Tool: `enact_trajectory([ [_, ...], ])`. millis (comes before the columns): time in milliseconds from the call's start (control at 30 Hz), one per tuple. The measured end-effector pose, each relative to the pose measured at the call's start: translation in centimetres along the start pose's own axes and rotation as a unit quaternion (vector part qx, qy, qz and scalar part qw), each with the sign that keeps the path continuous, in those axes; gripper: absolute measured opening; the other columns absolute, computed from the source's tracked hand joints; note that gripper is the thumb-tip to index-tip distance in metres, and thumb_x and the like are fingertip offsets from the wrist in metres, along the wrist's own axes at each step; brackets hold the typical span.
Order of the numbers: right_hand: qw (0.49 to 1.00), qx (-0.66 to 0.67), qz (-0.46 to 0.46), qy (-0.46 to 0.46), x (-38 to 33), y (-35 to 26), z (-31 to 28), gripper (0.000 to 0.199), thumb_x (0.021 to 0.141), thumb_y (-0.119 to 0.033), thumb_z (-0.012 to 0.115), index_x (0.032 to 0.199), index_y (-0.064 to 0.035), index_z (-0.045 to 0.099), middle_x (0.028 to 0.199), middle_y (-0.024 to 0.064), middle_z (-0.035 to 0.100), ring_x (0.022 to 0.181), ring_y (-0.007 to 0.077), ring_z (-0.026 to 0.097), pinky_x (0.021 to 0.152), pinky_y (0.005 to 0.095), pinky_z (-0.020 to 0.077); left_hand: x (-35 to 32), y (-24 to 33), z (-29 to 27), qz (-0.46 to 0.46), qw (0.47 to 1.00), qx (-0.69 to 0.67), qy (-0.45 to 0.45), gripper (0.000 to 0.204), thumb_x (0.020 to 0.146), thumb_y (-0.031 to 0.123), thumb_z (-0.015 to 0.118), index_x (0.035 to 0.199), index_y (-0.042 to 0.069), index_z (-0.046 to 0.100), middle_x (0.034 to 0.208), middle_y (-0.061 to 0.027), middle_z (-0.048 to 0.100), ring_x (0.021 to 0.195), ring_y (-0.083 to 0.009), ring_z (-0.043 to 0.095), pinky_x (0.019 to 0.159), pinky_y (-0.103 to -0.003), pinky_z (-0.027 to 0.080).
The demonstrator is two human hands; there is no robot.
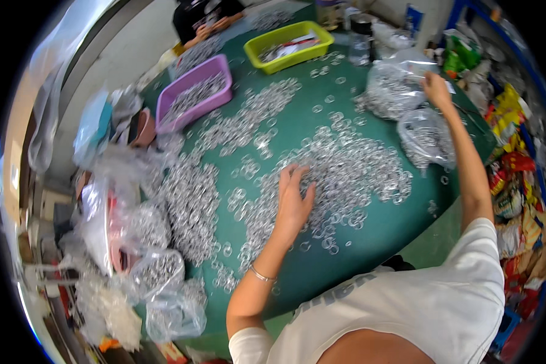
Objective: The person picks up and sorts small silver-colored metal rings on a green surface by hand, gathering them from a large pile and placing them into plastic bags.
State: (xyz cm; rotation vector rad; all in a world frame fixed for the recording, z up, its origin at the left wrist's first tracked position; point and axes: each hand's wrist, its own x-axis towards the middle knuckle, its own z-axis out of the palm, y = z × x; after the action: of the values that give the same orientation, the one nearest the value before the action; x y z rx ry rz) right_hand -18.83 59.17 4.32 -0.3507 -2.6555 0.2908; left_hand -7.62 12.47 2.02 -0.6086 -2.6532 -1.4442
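My left hand [293, 197] lies flat at frame centre, arm stretched fwd, fingers spread on a heap of small metal rings [346, 173], gripping none. My right hand [435, 85] reaches far to upper right, fingers pinching a clear bag [391, 85] of rings. Two trays upper centre: 1 purple [194, 91], 1 yellow [291, 43].

I wear a white short-sleeved T-shirt [443, 297] with grey lettering and a thin silver bracelet [262, 276] on my left wrist.
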Motion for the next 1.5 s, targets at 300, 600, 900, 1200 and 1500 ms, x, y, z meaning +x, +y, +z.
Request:
enact_trajectory([
  [300,0.895,0.265,-0.336,-0.124,-13.8,-25.0,-2.0,0.045,0.068,-0.01,0.068,0.109,-0.0025,0.052,0.108,0.0157,0.053,0.104,0.0336,0.049,0.091,0.0399,0.0376,-4.8,-9.9,-7.1,-0.129,0.948,0.284,0.06,0.046,0.085,0.024,0.055,0.125,0.003,0.044,0.136,-0.0223,0.032,0.126,-0.043,0.027,0.101,-0.055,0.023],
  [600,0.829,0.129,-0.489,-0.238,-23.8,-29.3,3.8,0.051,0.071,-0.03,0.068,0.114,-0.0123,0.05,0.124,0.0096,0.043,0.118,0.032,0.037,0.091,0.0477,0.0332,-9.8,-5.8,-6.5,-0.002,0.977,0.213,-0.029,0.058,0.063,0.014,0.076,0.114,0.005,0.049,0.112,-0.016,0.045,0.108,-0.0352,0.044,0.09,-0.042,0.038],
  [900,0.913,0.188,-0.338,-0.127,-20.5,-25.9,4.0,0.019,0.073,-0.001,0.059,0.091,-0.0037,0.053,0.097,0.0113,0.055,0.092,0.0279,0.052,0.076,0.0377,0.0402,-11.3,-9.5,-8.7,-0.062,0.974,0.068,0.209,0.03,0.068,-0.008,0.062,0.094,0.001,0.05,0.09,-0.0129,0.051,0.086,-0.0274,0.052,0.073,-0.034,0.042],
  [1200,0.92,0.248,-0.291,-0.084,-21.1,-30.3,2.8,0.043,0.064,0.012,0.05,0.104,-0.0021,0.055,0.104,0.0127,0.056,0.101,0.0312,0.05,0.091,0.0413,0.0359,-10.7,-8.5,-12.9,-0.269,0.838,-0.375,0.292,0.024,0.087,-0.001,0.049,0.111,0.001,0.049,0.1,-0.0063,0.057,0.082,-0.0121,0.058,0.064,-0.024,0.05],
  [1500,0.889,0.097,-0.425,-0.139,-23.6,-39.8,8.9,0.023,0.073,-0.022,0.066,0.081,-0.0014,0.059,0.08,0.007,0.052,0.088,0.0215,0.046,0.076,0.0328,0.0338,-10.8,-8.4,-14.0,-0.222,0.941,-0.109,0.231,0.043,0.08,-0.013,0.044,0.119,0.002,0.049,0.124,-0.0111,0.048,0.101,-0.0162,0.054,0.076,-0.027,0.049],
])
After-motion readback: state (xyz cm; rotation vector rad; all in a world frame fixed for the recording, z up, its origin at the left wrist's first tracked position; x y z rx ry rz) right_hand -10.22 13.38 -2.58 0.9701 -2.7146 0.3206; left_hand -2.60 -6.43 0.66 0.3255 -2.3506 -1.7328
